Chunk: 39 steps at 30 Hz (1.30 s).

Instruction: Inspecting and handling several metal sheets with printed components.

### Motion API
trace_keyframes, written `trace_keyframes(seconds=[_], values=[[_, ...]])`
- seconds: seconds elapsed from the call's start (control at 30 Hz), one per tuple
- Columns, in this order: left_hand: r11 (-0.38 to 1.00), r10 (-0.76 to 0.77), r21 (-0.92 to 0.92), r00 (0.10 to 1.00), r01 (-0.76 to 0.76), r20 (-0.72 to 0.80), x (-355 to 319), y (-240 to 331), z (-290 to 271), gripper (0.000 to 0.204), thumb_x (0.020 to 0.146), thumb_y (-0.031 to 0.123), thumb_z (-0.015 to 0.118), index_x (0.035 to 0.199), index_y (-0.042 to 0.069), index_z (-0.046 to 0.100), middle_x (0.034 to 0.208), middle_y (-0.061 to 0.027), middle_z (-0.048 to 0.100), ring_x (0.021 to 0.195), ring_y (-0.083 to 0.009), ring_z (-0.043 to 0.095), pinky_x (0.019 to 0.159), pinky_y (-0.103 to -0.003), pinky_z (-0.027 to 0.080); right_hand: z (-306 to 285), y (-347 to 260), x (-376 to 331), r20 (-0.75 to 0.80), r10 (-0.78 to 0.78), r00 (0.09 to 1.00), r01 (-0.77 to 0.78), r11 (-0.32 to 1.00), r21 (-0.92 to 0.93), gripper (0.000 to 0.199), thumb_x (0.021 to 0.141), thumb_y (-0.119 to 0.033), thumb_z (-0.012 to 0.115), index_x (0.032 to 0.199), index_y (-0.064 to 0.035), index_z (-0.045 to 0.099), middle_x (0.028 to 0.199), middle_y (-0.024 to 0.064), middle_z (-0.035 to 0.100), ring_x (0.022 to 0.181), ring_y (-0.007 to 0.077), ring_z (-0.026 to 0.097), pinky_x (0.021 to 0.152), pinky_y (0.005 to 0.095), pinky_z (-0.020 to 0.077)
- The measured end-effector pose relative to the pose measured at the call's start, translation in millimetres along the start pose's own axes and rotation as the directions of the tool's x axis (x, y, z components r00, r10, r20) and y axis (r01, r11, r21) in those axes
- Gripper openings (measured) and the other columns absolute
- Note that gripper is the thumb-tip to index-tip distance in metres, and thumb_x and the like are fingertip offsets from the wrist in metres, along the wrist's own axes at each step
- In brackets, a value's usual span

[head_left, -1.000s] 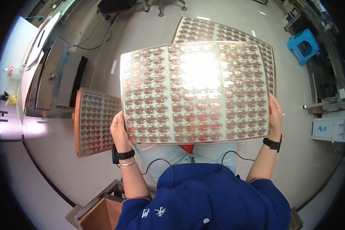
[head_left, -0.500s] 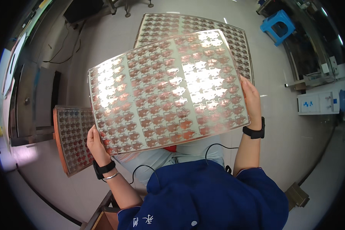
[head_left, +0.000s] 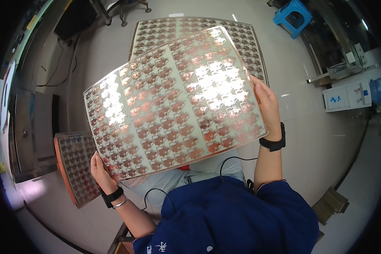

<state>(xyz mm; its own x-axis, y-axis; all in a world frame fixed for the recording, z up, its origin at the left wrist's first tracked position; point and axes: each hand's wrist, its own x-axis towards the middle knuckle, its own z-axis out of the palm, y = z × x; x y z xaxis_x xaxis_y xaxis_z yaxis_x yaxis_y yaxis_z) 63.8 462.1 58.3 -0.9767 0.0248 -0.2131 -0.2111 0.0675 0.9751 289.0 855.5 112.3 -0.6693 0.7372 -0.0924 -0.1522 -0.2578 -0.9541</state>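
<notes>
Patterned panel (head_left: pixel 167 106) gripped at both ends!

And there it is, the big pale panel with its rows of coppery shapes, held between two hands and slanting, right end farther from the body. The left hand (head_left: pixel 103 172) is closed on the left edge, down by the near corner. The right hand (head_left: pixel 268 111) grips the right edge, fingers running along it above the near corner; whatever curls underneath is hidden. Beyond lies a second panel (head_left: pixel 243 40), partly covered; at left, an orange-edged stack (head_left: pixel 75 167).
</notes>
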Motion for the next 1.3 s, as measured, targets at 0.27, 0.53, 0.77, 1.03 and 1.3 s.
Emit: trace_keyframes(seconds=[0.27, 0.53, 0.77, 1.03, 1.3], values=[[0.994, 0.033, -0.106, 0.999, -0.032, 0.007, 0, -3, -2, 0.03, 0.096, 0.025, 0.044, 0.111, 0.002, 0.055, 0.071, 0.0017, 0.053, 0.046, -0.0022, 0.045, 0.036, -0.015, 0.035, -10, 5, 0, -0.017, -0.068, 0.998, 0.067, 0.996, -0.062, 0.034, 0.095, -0.014, 0.043, 0.122, 0.0067, 0.048, 0.114, 0.0107, 0.058, 0.1, 0.0113, 0.055, 0.087, 0.0228, 0.0428], [0.768, 0.338, -0.59, 0.94, -0.249, 0.043, -8, 5, -22, 0.02, 0.092, 0.023, 0.052, 0.103, 0.006, 0.054, 0.1, -0.0057, 0.06, 0.094, -0.0161, 0.057, 0.077, -0.031, 0.052, -41, -2, -7, -0.017, -0.266, 0.964, 0.266, 0.964, 0.004, 0.032, 0.091, -0.008, 0.052, 0.121, -0.0009, 0.047, 0.112, 0.0068, 0.055, 0.102, 0.0134, 0.053, 0.086, 0.0249, 0.0439], [0.771, 0.273, -0.635, 0.923, -0.041, 0.271, 2, 36, 5, 0.017, 0.089, 0.008, 0.048, 0.105, 0.006, 0.051, 0.125, -0.0153, 0.048, 0.116, -0.0248, 0.048, 0.094, -0.042, 0.047, -59, -53, 20, 0.256, 0.303, 0.918, -0.389, 0.81, 0.438, 0.035, 0.083, -0.019, 0.048, 0.117, -0.0122, 0.054, 0.123, 0.0101, 0.052, 0.116, 0.0251, 0.049, 0.098, 0.05, 0.0389], [0.824, 0.31, -0.556, 0.909, -0.111, 0.279, -36, 53, 43, 0.054, 0.089, 0.004, 0.049, 0.135, 0.003, 0.022, 0.127, -0.0211, 0.044, 0.107, -0.0249, 0.056, 0.081, -0.036, 0.055, 5, -16, -3, -0.032, 0.386, 0.922, -0.326, 0.816, 0.477, 0.04, 0.087, -0.032, 0.044, 0.122, -0.0135, 0.051, 0.118, 0.0145, 0.055, 0.095, 0.0267, 0.062, 0.069, 0.0406, 0.0567], [0.597, 0.068, -0.712, 0.861, 0.369, 0.503, -49, 41, 28, 0.047, 0.098, 0.028, 0.03, 0.135, -0.001, 0.028, 0.129, -0.0147, 0.046, 0.111, -0.0194, 0.052, 0.092, -0.033, 0.046, 28, -8, -4, -0.089, 0.321, 0.943, -0.242, 0.843, 0.481, 0.043, 0.088, -0.035, 0.043, 0.123, -0.0108, 0.05, 0.118, 0.0143, 0.055, 0.095, 0.0257, 0.061, 0.072, 0.0397, 0.0555]])
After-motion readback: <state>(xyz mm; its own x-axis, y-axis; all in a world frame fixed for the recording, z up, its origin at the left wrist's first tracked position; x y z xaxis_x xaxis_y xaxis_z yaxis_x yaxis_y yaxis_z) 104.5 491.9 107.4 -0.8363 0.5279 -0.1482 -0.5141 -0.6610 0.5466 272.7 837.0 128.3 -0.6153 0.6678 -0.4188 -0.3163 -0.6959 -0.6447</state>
